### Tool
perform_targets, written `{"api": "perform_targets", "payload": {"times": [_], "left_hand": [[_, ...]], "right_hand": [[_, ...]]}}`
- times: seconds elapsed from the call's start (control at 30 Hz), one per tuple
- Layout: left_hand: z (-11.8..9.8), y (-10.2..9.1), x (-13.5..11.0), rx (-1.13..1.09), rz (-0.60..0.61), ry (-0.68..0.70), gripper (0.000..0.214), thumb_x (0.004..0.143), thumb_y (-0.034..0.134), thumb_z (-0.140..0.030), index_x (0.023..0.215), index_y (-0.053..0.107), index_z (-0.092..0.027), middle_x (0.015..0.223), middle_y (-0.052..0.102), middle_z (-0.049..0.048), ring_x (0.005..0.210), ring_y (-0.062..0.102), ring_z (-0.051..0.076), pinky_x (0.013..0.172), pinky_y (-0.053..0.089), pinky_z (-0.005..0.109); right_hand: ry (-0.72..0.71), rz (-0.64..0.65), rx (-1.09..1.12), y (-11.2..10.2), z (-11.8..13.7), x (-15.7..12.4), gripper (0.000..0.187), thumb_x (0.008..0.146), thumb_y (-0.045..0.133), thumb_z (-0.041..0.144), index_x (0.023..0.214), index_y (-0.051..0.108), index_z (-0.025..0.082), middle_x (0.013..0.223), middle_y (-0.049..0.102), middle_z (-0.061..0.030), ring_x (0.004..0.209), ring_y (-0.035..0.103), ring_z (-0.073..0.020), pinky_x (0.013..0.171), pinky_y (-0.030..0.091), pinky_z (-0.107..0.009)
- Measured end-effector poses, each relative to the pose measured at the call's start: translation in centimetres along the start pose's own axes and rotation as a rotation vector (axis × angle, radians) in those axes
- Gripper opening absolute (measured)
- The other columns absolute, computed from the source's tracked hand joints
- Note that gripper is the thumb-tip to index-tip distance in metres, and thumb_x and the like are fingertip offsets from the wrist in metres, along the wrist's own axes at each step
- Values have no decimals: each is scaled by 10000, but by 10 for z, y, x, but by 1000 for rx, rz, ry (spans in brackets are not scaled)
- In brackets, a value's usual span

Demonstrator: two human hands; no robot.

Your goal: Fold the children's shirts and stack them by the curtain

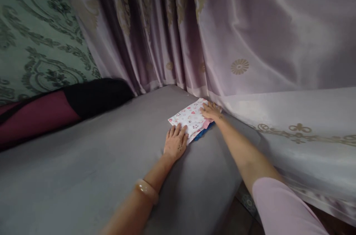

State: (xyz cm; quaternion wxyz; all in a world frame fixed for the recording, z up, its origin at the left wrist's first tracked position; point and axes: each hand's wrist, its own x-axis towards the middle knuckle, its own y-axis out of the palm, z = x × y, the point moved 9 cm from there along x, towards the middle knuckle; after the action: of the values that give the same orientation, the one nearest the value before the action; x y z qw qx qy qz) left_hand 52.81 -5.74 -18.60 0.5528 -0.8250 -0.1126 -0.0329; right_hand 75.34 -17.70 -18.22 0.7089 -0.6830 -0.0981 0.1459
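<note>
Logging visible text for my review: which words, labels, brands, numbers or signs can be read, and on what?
No text can be read.
White cloth: small printed pictures, no legible lettering.
Curtain and wallpaper: ornament only.
Left hand: dark marks, too small to make out.

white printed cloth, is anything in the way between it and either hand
Nothing visible: the left hand has its fingertips at the near edge of the white printed cloth, and the right hand lies on its right end. Blue fabric shows beneath.

The cloth is white with pink motifs, the curtain mauve with gold flowers, the wall scrolled green.
</note>
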Motion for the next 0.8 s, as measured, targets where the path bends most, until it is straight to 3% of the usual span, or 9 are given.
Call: {"api": "perform_targets", "payload": {"times": [0.13, 0.23, 0.4, 0.53, 0.63, 0.7, 0.8], "left_hand": [[1, 1, 0, -9, -29, 10, 474, 972, 298, -406, 1398, 455, -270, 1506, 376, 64, 1380, 316, 321, 1118, 258, 507], [4, 3, 1, -47, -34, 15, 478, 972, 302, -422, 1396, 459, -267, 1518, 352, 77, 1389, 302, 320, 1122, 251, 510], [18, -3, -13, -148, -5, 76, 518, 975, 302, -416, 1409, 437, -167, 1512, 338, 155, 1397, 315, 245, 1140, 269, 391], [54, -24, -54, -144, 63, 67, 528, 973, 304, -429, 1418, 417, -167, 1514, 332, 160, 1387, 341, 230, 1131, 294, 372], [91, -46, -96, -91, 99, 33, 527, 975, 288, -452, 1416, 421, -197, 1520, 334, 129, 1383, 348, 226, 1136, 290, 389], [119, -63, -127, -35, 85, -11, 522, 972, 292, -459, 1412, 430, -214, 1519, 342, 108, 1378, 356, 227, 1137, 291, 396], [165, -89, -174, 63, 34, -100, 528, 954, 328, -473, 1413, 436, -234, 1514, 356, 90, 1379, 354, 247, 1134, 298, 411]], "right_hand": [[-162, -98, 24, -10, 50, -23, 588, 971, 226, 462, 1485, 295, 184, 1570, 184, -140, 1438, 98, -321, 1119, 82, -568], [-295, -83, 71, 0, 88, -47, 567, 977, 186, 470, 1479, 309, 236, 1567, 218, -95, 1435, 131, -298, 1121, 105, -557], [-303, -15, 47, 12, 99, -59, 537, 980, 158, 397, 1471, 323, 254, 1552, 273, -59, 1419, 199, -296, 1103, 165, -578], [-306, 33, 35, 6, 103, -59, 541, 979, 174, 389, 1476, 315, 231, 1563, 238, -88, 1427, 184, -296, 1101, 164, -592], [-427, -72, 19, -3, 124, -72, 541, 977, 213, 375, 1472, 328, 190, 1565, 226, -111, 1441, 138, -271, 1129, 112, -557], [-523, -106, 4, -1, 139, -85, 531, 977, 225, 363, 1463, 351, 191, 1554, 261, -99, 1440, 152, -250, 1140, 119, -520], [-558, -58, -10, 12, 148, -95, 526, 974, 217, 338, 1453, 373, 189, 1540, 301, -80, 1424, 207, -253, 1131, 175, -511]]}}
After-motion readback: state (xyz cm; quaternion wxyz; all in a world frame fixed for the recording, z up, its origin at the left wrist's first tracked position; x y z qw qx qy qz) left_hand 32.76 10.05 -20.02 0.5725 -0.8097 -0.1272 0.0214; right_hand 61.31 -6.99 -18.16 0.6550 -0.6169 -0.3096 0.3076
